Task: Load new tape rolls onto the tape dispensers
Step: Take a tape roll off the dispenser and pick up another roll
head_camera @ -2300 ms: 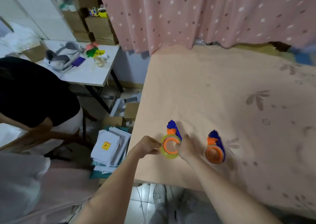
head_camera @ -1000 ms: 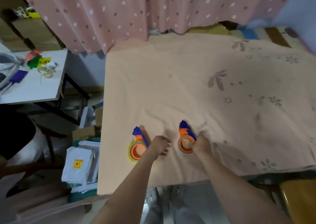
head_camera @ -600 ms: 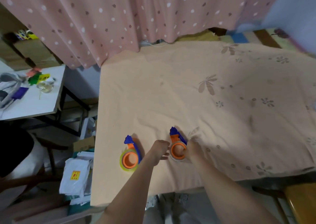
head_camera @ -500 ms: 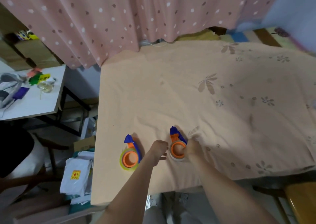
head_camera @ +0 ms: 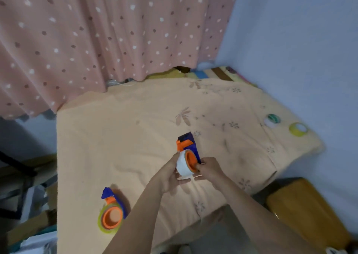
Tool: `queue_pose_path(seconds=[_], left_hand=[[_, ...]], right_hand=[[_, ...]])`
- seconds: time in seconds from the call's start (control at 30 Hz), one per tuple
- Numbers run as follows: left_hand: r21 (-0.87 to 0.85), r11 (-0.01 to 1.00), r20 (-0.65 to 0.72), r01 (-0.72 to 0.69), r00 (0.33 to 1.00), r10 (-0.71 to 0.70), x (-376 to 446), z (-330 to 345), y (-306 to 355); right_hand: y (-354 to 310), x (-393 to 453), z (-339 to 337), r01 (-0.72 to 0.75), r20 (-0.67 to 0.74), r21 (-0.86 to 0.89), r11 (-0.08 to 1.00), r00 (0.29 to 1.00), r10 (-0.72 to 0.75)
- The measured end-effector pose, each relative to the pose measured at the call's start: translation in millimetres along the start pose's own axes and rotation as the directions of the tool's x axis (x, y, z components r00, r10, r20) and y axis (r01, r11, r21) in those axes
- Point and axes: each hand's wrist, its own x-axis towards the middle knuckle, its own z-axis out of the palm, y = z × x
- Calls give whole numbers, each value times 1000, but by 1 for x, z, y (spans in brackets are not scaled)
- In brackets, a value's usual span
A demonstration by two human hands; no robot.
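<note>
— Two dispensers, so which one is in hand?

— The blue-and-orange tape dispenser (head_camera: 187,147), held up over the peach sheet (head_camera: 120,137); the second dispenser (head_camera: 112,209) lies flat near the sheet's front edge. Both probably hard, light plastic.

— And the hands?

— Left hand (head_camera: 170,174) curls under the white tape roll (head_camera: 183,165) on the hub; right hand (head_camera: 208,169) pinches its orange rim. The roll looks stiff and slick, so hold its outer band.

— Spares?

— Two loose rolls (head_camera: 272,120) far right.

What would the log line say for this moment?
left hand + right hand: hold white-roll dispenser above bed | yellow-roll dispenser: lying on bed | spare rolls: far right
</note>
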Motion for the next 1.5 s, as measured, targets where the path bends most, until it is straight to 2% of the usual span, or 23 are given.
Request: queue_pose_path(seconds=[0.2,0.4,0.6,0.77,0.93,1.1,1.3,1.4,1.5], left_hand=[[136,990,86,-25,996,14,5,57,3],[204,971,60,-123,992,113,28,115,-4],[193,973,79,-125,991,111,68,211,-29],[208,966,145,-154,981,126,96,300,-49],[224,965,156,-139,982,105,110,368,-54],[225,963,195,-147,975,103,134,402,-43],[152,983,197,-102,978,71,189,412,-19],[18,999,279,-47,959,40,213,421,-1],[40,996,377,-74,925,54,232,436,22]], right_hand=[[1,-11,-55,42,-110,-9,999,993,-43],[13,-6,-108,37,-137,20,999,990,-34],[42,8,-209,59,-186,108,992,982,-38],[61,23,-313,145,-209,72,987,970,-127],[70,31,-384,193,-199,37,981,963,-182],[70,57,-423,227,-214,31,973,953,-215],[53,99,-452,251,-220,-9,968,944,-246],[32,119,-461,250,-211,-53,967,943,-256],[5,139,-471,234,-234,-153,960,936,-265]])
